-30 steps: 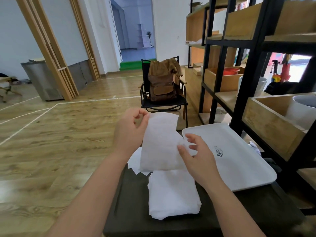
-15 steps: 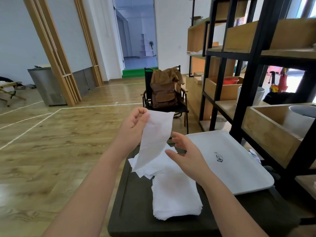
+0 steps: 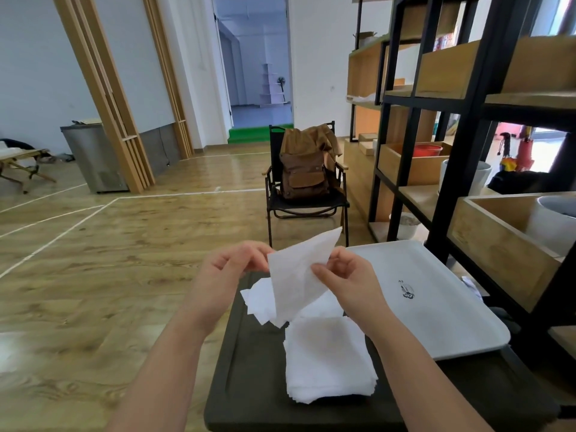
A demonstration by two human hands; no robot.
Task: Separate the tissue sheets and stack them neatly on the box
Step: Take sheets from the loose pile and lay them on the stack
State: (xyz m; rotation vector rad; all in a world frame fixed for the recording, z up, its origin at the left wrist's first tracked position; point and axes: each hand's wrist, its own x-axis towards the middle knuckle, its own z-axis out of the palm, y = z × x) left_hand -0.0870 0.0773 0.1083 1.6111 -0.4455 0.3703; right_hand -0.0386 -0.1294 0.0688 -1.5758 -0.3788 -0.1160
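Both hands are raised above the far half of the dark box (image 3: 249, 385): the left hand (image 3: 230, 269) pinches the left edge of a tissue sheet (image 3: 296, 282) between thumb and fingertips, and the right hand (image 3: 346, 275) pinches its right edge, fingers curled. The sheet hangs crumpled and slanted between them, one corner pointing up; it looks feather-light, limp and easy to tear, so it is best held by opposite edges or corners and peeled slowly. Under it, loose sheets (image 3: 260, 299) lie untidily by the box's far left corner, and the neat stack (image 3: 327, 360) sits near the middle. A white tray (image 3: 436, 300) covers the box's right side.
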